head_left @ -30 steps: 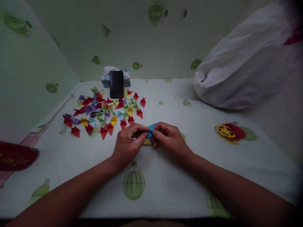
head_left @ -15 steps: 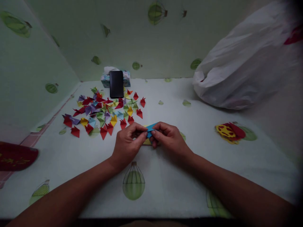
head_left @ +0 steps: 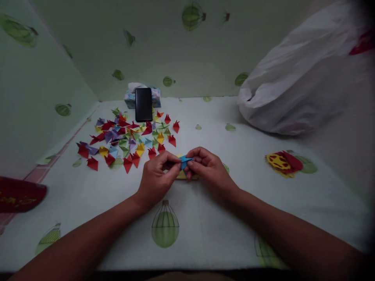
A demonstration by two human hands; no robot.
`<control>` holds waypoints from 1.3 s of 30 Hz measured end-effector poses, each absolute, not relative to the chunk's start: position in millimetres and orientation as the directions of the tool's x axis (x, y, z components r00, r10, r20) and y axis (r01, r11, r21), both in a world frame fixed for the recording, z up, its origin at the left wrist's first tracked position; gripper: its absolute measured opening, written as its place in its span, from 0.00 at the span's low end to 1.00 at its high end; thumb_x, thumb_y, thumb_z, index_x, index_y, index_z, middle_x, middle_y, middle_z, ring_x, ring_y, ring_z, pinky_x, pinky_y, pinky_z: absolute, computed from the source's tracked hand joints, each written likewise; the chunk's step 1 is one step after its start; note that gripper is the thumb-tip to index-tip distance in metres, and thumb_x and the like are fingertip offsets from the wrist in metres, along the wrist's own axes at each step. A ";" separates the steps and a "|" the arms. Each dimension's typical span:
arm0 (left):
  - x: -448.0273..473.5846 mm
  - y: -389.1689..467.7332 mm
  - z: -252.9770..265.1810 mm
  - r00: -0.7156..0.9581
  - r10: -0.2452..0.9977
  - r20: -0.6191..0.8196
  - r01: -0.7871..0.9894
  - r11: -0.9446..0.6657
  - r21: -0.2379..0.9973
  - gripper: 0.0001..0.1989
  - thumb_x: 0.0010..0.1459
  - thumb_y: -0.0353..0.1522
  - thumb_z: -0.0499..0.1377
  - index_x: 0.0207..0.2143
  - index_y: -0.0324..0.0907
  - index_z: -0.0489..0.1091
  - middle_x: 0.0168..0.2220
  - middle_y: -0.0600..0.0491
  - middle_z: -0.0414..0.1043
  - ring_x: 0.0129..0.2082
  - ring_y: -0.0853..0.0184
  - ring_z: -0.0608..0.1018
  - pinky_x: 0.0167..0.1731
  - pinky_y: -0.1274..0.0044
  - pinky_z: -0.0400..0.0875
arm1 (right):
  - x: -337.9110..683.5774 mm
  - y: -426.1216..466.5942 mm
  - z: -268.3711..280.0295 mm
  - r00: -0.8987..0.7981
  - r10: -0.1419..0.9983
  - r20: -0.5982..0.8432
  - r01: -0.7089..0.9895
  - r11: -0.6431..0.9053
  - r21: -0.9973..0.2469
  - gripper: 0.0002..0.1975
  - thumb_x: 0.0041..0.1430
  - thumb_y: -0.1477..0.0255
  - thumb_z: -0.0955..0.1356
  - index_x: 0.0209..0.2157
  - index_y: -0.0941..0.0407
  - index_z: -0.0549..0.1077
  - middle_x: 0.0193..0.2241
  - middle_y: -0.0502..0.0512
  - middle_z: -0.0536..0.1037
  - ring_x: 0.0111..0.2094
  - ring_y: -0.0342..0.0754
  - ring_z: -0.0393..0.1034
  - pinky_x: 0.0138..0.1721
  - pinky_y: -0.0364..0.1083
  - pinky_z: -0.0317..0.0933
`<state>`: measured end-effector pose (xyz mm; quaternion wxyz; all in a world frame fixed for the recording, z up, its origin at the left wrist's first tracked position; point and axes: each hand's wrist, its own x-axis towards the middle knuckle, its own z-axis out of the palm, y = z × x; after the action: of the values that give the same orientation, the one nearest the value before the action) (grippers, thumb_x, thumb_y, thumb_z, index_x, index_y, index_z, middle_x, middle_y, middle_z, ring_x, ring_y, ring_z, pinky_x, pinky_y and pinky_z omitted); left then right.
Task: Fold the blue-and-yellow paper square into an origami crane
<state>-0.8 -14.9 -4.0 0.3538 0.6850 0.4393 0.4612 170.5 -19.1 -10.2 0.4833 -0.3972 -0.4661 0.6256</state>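
A small folded piece of blue paper [head_left: 185, 160] is held up between both hands at the middle of the table. My left hand [head_left: 159, 171] pinches its left side between thumb and index finger. My right hand [head_left: 209, 169] grips its right side with thumb and fingers, which cover part of it. Beneath the hands lies a yellow paper stack [head_left: 182, 175], mostly hidden. Many small folded paper birds [head_left: 128, 164] in red, yellow, green, purple and blue lie spread to the left, beyond my left hand.
A black phone [head_left: 143, 104] leans against a tissue box [head_left: 129, 99] at the back. To the right stands a large white plastic bag [head_left: 281, 89]. Red and yellow cutouts [head_left: 278, 162] lie below it. A dark red object [head_left: 22, 194] sits at the left edge.
The fingers of my right hand have lifted slightly off the blue paper's top edge, and its right end now shows as a narrow point. My left hand has barely moved.
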 end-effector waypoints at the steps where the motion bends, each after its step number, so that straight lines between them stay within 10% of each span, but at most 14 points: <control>1: -0.5 -14.7 -3.7 0.197 0.928 0.315 0.273 -0.360 0.892 0.01 0.56 0.29 0.63 0.31 0.41 0.73 0.28 0.54 0.76 0.28 0.70 0.78 0.30 0.78 0.74 | 170.4 -19.2 -9.6 -0.205 0.978 -0.047 -0.225 -0.094 -0.970 0.08 0.55 0.70 0.71 0.35 0.56 0.68 0.24 0.46 0.76 0.22 0.40 0.70 0.27 0.43 0.66; 17: 2.4 -19.3 -5.5 0.185 0.949 0.256 0.202 -0.292 0.935 0.04 0.56 0.30 0.64 0.33 0.41 0.72 0.30 0.54 0.76 0.29 0.70 0.78 0.32 0.78 0.73 | 170.2 -19.1 -12.2 -0.183 0.981 -0.071 -0.215 -0.110 -0.970 0.12 0.55 0.65 0.72 0.28 0.56 0.69 0.21 0.47 0.74 0.21 0.40 0.67 0.27 0.43 0.62; 30: -2.5 -3.4 -10.2 0.313 0.939 -0.143 -0.127 0.191 0.973 0.13 0.55 0.40 0.66 0.29 0.39 0.72 0.25 0.54 0.74 0.25 0.71 0.75 0.30 0.77 0.72 | 173.7 -18.1 -5.5 -0.226 0.974 -0.031 -0.026 -0.038 -0.999 0.08 0.59 0.67 0.67 0.30 0.54 0.67 0.19 0.46 0.72 0.21 0.43 0.67 0.26 0.44 0.63; 39: -0.7 -6.8 -1.7 0.291 0.949 -0.123 -0.060 0.147 0.987 0.14 0.52 0.41 0.69 0.29 0.39 0.73 0.24 0.55 0.75 0.25 0.72 0.75 0.30 0.79 0.72 | 171.7 -18.2 -6.7 -0.182 0.983 -0.024 -0.046 -0.033 -0.998 0.09 0.58 0.67 0.68 0.28 0.54 0.65 0.20 0.46 0.72 0.20 0.41 0.68 0.24 0.43 0.63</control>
<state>-0.7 -6.8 -1.7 0.6199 0.5109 0.4349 0.4070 171.7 -18.2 -6.7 0.4574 -0.4470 -0.5238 0.5626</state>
